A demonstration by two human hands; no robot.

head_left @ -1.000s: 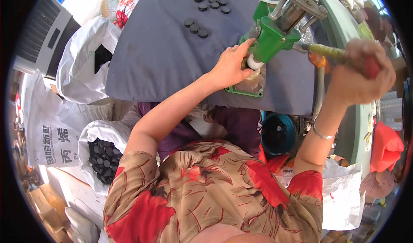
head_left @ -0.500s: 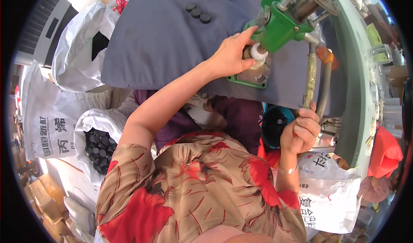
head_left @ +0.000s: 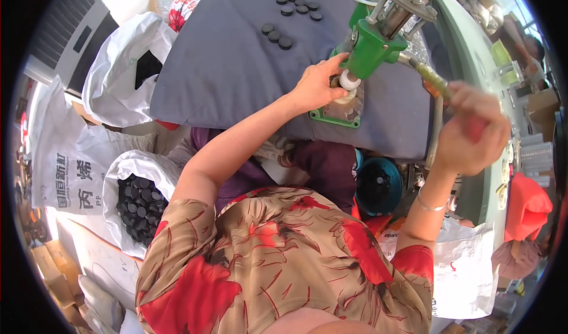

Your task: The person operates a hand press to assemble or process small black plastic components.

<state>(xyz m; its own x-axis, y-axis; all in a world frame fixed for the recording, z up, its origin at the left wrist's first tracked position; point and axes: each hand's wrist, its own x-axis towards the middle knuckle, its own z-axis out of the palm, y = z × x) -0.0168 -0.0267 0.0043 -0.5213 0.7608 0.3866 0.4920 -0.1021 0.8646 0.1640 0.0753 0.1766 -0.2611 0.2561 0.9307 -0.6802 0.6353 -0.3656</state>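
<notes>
A green hand press (head_left: 371, 51) stands on the table, with a white round plunger tip (head_left: 349, 81) under its body. My left hand (head_left: 321, 87) reaches in from the left at that tip. Its forefinger lies near the green body and its thumb beside the pale piece beneath the tip; what the curled fingers hold is mostly hidden. To the right, my right hand (head_left: 473, 130), smeared by motion, is closed on the end of the press lever (head_left: 432, 77), which now points outward to the right.
Several black round caps (head_left: 274, 36) lie on the grey cloth-covered table (head_left: 236, 86). An open white sack (head_left: 112, 177) full of black caps (head_left: 141, 207) stands at my left, another sack (head_left: 106, 74) behind it. A blue-green bucket (head_left: 378, 186) sits below the table's edge.
My right hand has swung the lever up and outward to the right, from a position pointing down toward me. My left hand stays at the plunger tip. The view has shifted slightly.
</notes>
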